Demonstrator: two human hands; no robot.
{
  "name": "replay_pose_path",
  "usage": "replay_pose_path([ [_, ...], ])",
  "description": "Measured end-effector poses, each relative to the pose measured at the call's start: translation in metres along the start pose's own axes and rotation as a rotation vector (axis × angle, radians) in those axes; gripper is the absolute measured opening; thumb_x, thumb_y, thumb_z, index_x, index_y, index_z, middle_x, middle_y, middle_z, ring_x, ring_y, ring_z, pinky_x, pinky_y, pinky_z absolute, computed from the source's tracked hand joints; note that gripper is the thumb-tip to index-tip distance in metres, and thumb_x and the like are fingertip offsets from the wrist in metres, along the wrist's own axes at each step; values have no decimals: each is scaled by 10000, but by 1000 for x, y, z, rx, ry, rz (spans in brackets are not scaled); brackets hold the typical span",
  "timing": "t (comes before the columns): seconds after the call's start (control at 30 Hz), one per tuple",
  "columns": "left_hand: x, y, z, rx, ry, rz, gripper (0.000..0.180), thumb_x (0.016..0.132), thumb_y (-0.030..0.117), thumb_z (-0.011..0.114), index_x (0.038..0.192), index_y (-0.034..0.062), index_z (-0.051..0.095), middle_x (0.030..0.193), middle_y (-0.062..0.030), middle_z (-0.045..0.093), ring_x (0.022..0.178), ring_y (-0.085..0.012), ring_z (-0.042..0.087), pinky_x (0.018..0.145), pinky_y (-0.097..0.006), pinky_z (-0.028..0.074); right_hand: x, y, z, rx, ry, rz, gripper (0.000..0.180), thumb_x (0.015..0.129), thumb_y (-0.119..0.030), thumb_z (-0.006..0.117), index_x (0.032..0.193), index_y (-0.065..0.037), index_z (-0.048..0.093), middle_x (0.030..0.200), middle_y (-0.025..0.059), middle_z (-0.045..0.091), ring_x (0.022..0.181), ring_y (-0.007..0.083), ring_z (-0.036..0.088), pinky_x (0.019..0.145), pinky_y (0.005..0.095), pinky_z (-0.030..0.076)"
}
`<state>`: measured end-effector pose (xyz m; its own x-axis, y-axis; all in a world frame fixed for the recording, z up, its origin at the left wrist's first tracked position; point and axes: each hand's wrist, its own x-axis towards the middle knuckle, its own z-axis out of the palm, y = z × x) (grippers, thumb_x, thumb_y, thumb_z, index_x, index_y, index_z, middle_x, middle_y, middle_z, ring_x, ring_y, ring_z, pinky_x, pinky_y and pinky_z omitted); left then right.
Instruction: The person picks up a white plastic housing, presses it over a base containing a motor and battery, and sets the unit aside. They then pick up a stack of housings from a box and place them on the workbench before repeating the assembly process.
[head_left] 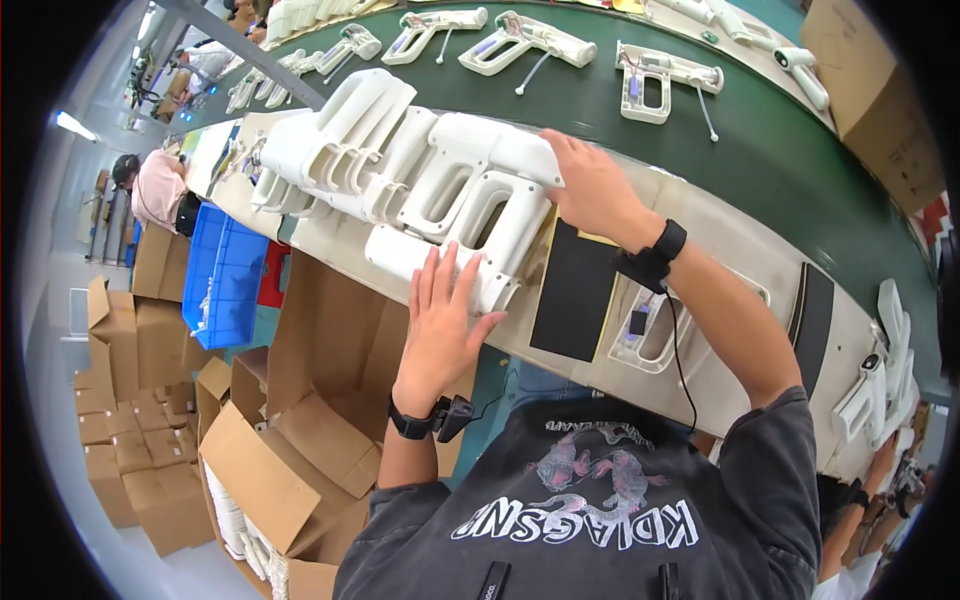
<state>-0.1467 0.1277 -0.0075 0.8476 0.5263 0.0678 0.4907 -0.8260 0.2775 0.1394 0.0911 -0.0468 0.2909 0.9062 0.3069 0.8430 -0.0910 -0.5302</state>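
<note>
The two hands are staying apart from each other, both working at the white shells on the table. The left hand is resting its spread fingers on the lower shell, and it is not closing around it. The right hand is touching the end of the upper shell; I cannot tell if it is gripping, because its underside is hiding. These two shells are lying side by side, next to a pile of more white shells at the left. As I judge, the closed-looking shells are making the finished part, and setting these two in order is not being complete yet. An open shell is lying to the right of the black pad, its inside showing, so it is probably waiting. More open shells are lying on the green belt, seemingly remaining to be closed.
</note>
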Motion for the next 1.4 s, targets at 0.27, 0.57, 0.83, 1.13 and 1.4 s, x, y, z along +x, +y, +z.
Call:
replay_pose_path([
  [0.27, 3, 5, -7, -191, 89, -11, 619, 950, 190, 713, 1502, 58, 467, 1630, -226, 321, 1512, -447, 276, 1211, -520, 291, -20, 15, -117, 38, 170, 88, 624, 851, -93, 779, 1395, -103, 474, 1263, 188, 661, 1216, 400, 618, 989, 423, 504],
  [0.57, 19, 85, -3, -828, 309, 60, 140, 934, 2, 684, 1073, 7, 707, 1052, -137, 683, 959, -245, 651, 870, -345, 511, -202, 25, -199, 16, 65, 239, 709, 784, 74, 728, 1432, -40, 464, 1440, 146, 590, 1338, 365, 556, 1146, 417, 410],
  [0.83, 63, 119, 16, -615, 205, 447, 516, 831, 111, 817, 1317, 73, 644, 1431, -172, 530, 1283, -359, 522, 1060, -424, 442, -257, 22, -188, 45, 64, 288, 744, 768, 54, 753, 1446, -47, 465, 1417, 160, 593, 1299, 397, 567, 1100, 431, 450],
  [1.13, 127, 122, 62, -679, -297, 424, 639, 857, 179, 816, 1439, 95, 565, 1466, -158, 523, 1306, -346, 545, 1102, -403, 448, -247, 50, -171, 114, -41, 233, 777, 752, 62, 756, 1461, -66, 464, 1437, 158, 577, 1299, 395, 557, 1091, 442, 462],
  [1.4, 140, 135, 70, -677, -278, 448, 596, 856, 171, 816, 1404, 87, 599, 1418, -154, 562, 1296, -336, 557, 1085, -403, 461, -252, 69, -173, 167, -44, 294, 780, 765, 61, 754, 1476, -71, 461, 1467, 138, 564, 1338, 369, 542, 1117, 439, 449],
])
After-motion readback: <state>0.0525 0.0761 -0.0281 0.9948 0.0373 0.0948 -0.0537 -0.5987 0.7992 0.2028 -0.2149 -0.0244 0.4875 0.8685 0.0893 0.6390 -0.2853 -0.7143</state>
